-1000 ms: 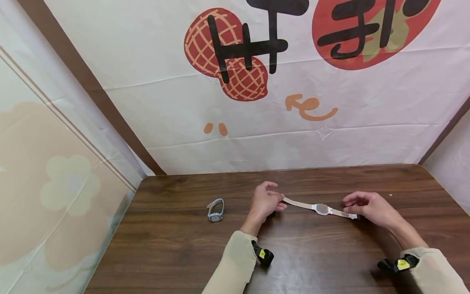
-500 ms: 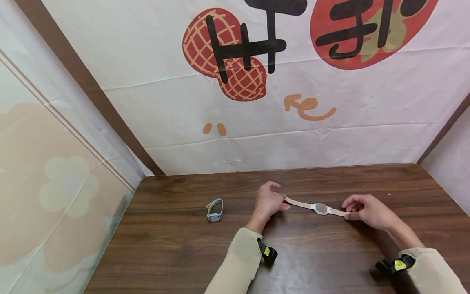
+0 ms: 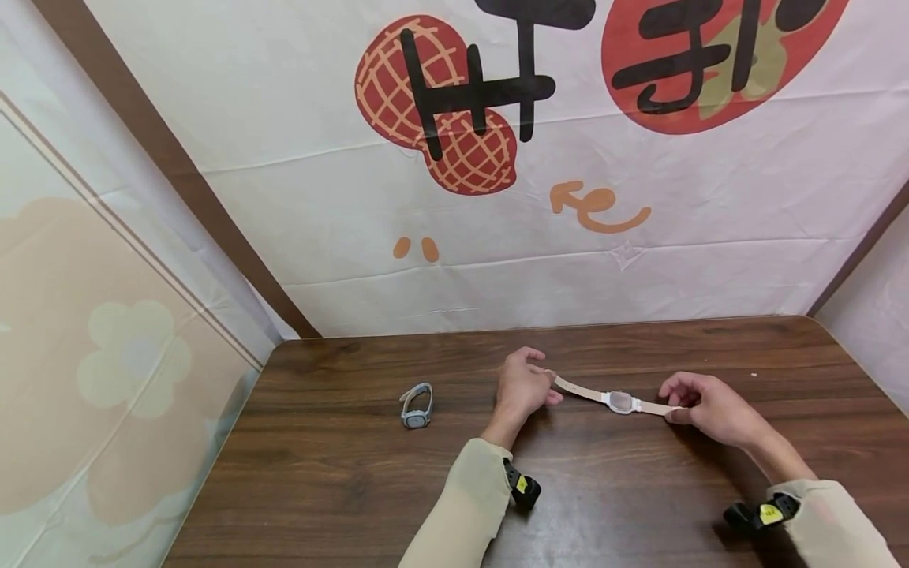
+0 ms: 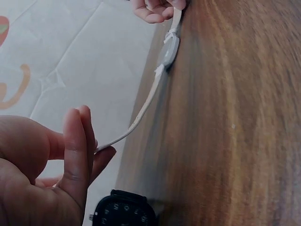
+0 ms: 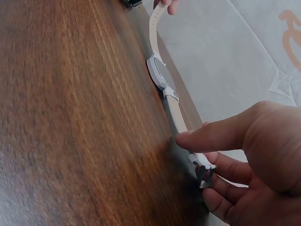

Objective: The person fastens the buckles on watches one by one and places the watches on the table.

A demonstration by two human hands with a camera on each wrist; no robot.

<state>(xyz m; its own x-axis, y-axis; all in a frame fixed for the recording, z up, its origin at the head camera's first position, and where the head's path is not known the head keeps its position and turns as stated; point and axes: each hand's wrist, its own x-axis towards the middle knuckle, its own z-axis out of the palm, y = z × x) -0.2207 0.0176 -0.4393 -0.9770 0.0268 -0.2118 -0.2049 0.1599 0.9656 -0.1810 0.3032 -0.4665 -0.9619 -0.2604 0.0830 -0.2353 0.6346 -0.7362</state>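
Left grip (image 3: 524,388) and right grip (image 3: 713,409) pinched a white watch (image 3: 621,402) by its ends; a black watch (image 4: 123,212) seemingly lay near the left grip, a blue watch (image 3: 416,420) farther left.

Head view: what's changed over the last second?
The right hand has brought its thumb forward over the beige strap and now pinches it near the buckle. The left hand has shifted slightly right; the strap tip it holds sits slightly higher in the picture. The white watch case has barely moved, and the blue watch stayed put.
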